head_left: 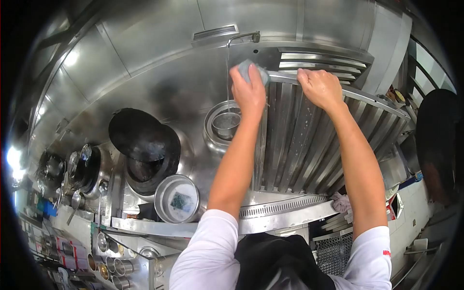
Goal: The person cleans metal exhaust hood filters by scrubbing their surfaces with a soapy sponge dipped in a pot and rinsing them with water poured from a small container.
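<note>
I'm clutching a pale cloth (pixel 247 67), left hand (pixel 249 94), at the top-left corner of the slatted panel (pixel 298 137). Right hand (pixel 323 90) is clamping its top edge

We see a speckled, slatted metal panel (pixel 296 130) at right, a bunched grey-green cloth (pixel 245 66) at its far-left corner.

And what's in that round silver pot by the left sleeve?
Inside the pot, I can see a green pad and something whitish around it, maybe suds. The pad covers what's right under it, so that part can't be seen.
</note>
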The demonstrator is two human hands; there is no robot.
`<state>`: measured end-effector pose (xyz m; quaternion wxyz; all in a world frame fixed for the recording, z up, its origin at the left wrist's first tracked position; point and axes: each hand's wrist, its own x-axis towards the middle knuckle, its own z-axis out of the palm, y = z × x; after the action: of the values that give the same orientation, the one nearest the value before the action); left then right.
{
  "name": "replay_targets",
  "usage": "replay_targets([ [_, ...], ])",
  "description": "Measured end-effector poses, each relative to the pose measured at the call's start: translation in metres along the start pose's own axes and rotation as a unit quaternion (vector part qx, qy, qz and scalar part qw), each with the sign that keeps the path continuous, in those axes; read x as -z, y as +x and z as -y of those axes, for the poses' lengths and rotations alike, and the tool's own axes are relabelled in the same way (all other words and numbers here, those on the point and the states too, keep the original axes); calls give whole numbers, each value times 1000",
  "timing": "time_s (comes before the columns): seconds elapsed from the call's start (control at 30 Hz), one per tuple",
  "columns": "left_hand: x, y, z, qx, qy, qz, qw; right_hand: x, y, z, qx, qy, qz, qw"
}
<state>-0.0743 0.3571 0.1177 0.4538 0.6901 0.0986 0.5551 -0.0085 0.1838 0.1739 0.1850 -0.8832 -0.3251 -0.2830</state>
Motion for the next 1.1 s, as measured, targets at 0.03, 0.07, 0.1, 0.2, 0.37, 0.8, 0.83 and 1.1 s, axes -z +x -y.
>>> replay_targets([
  [0.03, -1, -17, 14, 3, 37, -23, 999, -1, 2, -1, -1, -8, 6, 1000],
  [0.07, -3, -41, 36, 9, 74, -44, 996, -2, 2, -3, -4, -16, 13, 1000],
  [0.1, -4, -79, 86, -24, 134, -72, 988, -6, 2, -6, -3, -19, 14, 1000],
  [0.2, 45, -205, 192, 72, 276, 142, 948, -5, 2, -2, -19, -44, 34, 998],
  [0.37, 190, -202, 152, 72, 269, 82, 957, 17, -4, 4, 19, -39, 102, 994],
  [0.8, 438, -208, 286, 366, 505, 561, 544, -6, -15, 13, 6, -42, -10, 999],
  [0.83, 437, -206, 287, 387, 485, 573, 536, -12, -16, 7, 25, -37, -52, 998],
  [1.1, 434, -212, 286, 284, 496, 587, 574, -11, -19, 2, 76, -22, -101, 992],
])
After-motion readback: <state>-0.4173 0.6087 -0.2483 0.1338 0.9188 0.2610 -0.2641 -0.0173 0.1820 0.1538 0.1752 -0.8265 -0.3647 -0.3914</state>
